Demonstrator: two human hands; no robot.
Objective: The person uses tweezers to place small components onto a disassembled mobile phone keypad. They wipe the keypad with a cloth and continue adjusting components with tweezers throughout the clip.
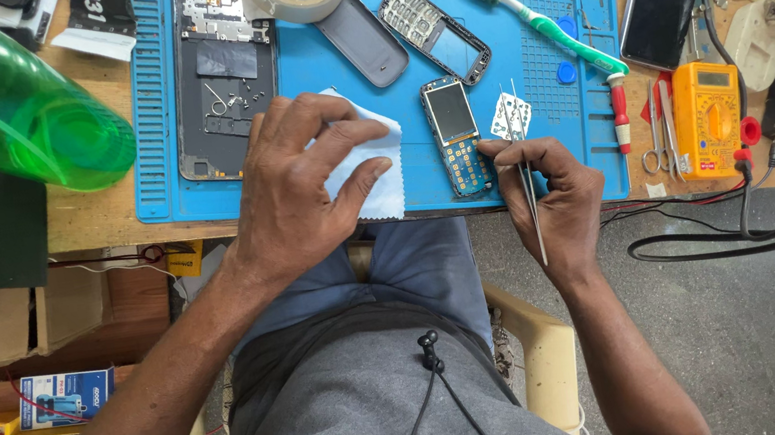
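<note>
A small bared keypad-phone circuit board with a dark screen [455,135] is shown lying on the blue silicone repair mat [529,76], its long axis running away from the person. It lies just left of the right hand [555,189], whose fingers are pinched on slim metal tweezers [527,178] pointing up alongside the board. The left hand [298,195], farther off, is pressed with bent fingers on a pale blue cleaning cloth [371,174].
</note>
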